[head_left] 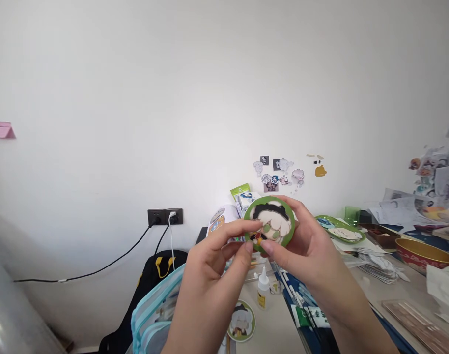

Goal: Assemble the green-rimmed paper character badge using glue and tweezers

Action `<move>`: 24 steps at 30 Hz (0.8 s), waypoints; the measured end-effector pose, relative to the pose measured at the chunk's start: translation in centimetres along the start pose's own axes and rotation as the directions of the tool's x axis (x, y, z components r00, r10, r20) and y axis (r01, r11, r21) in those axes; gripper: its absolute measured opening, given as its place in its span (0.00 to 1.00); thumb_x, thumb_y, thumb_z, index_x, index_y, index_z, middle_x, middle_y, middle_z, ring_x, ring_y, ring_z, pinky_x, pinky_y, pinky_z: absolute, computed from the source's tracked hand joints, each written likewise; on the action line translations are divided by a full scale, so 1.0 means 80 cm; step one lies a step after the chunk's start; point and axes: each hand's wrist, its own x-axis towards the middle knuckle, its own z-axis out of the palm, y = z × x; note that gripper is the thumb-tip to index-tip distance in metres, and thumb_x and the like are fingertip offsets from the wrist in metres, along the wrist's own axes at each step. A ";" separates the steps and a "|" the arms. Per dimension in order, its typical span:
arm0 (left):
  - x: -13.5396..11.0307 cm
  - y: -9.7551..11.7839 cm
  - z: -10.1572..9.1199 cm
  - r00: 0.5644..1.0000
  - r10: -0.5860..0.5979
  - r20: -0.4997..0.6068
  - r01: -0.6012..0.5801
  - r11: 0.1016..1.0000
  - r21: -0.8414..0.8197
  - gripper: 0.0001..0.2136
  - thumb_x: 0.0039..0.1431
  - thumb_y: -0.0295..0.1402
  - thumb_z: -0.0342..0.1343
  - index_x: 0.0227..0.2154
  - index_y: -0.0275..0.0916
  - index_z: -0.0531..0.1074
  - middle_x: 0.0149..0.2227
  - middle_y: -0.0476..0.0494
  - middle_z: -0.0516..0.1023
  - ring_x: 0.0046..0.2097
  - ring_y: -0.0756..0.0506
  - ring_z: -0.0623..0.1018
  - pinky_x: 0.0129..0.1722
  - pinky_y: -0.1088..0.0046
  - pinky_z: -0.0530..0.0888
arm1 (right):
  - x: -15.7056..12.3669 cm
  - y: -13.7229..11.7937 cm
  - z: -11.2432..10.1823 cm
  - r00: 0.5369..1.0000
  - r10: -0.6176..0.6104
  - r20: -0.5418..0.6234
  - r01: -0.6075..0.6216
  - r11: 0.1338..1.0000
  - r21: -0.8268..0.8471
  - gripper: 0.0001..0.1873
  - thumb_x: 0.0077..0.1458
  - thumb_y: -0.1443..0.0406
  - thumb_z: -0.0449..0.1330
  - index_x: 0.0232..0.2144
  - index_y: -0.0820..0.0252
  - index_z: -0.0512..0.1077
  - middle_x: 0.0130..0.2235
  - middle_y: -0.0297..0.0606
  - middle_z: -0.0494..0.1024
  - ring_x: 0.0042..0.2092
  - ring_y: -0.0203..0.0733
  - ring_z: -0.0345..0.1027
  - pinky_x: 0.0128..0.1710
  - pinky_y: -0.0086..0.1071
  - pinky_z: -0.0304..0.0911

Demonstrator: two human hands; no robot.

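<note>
Up in front of me is a round green-rimmed cartoon badge (274, 216), showing a white-haired character with a black hat and green eyes. My right hand (313, 246) grips it from the right, thumb on its lower front and the other fingers behind. From the left, my left hand (217, 270) pinches at its lower left edge, index fingertip across the front and thumb below; whether a small piece lies between them I cannot make out. Below, a similar round badge (242, 319) lies on the table, partly covered by my left wrist. A small white glue bottle (263, 292) stands near it.
To the left are a light-blue zip pouch (139, 314), a black backpack (143, 290) and a wall socket (164, 217) with cables. Rightward are a green plate (357, 239), a red-and-gold bowl (423, 255), papers and pens. Stickers (271, 186) cling to the wall.
</note>
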 end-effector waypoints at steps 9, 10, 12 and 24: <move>0.002 0.005 -0.002 0.999 0.037 -0.014 -0.035 0.989 0.146 0.02 0.57 0.33 0.61 0.31 0.45 0.78 0.28 0.51 0.78 0.30 0.51 0.77 0.31 0.82 0.75 | 0.001 0.001 -0.005 0.997 -0.072 -0.023 0.071 0.997 -0.022 0.31 0.49 0.66 0.68 0.54 0.50 0.62 0.40 0.35 0.78 0.40 0.41 0.75 0.38 0.30 0.74; 0.003 0.005 -0.001 0.999 0.035 0.016 -0.038 0.986 0.164 0.04 0.57 0.34 0.61 0.28 0.43 0.77 0.25 0.51 0.76 0.29 0.51 0.76 0.30 0.82 0.74 | 0.000 0.000 -0.005 0.998 -0.067 -0.020 0.066 0.998 -0.024 0.31 0.49 0.66 0.68 0.54 0.50 0.62 0.40 0.36 0.78 0.41 0.41 0.75 0.39 0.31 0.74; 0.005 0.006 -0.001 0.998 0.050 0.046 -0.058 0.982 0.179 0.06 0.56 0.33 0.61 0.24 0.42 0.76 0.23 0.51 0.74 0.28 0.51 0.74 0.27 0.82 0.72 | -0.001 -0.001 -0.004 0.998 -0.060 -0.021 0.060 0.998 -0.026 0.31 0.49 0.66 0.68 0.54 0.49 0.62 0.41 0.36 0.79 0.41 0.41 0.75 0.40 0.31 0.74; 0.003 0.008 -0.003 0.998 -0.009 0.055 -0.003 0.978 0.210 0.06 0.55 0.34 0.61 0.28 0.42 0.82 0.21 0.49 0.75 0.26 0.50 0.72 0.25 0.79 0.71 | -0.003 -0.004 -0.005 0.997 -0.071 -0.023 0.071 0.997 -0.003 0.28 0.52 0.69 0.66 0.53 0.47 0.62 0.40 0.32 0.79 0.40 0.35 0.74 0.38 0.22 0.71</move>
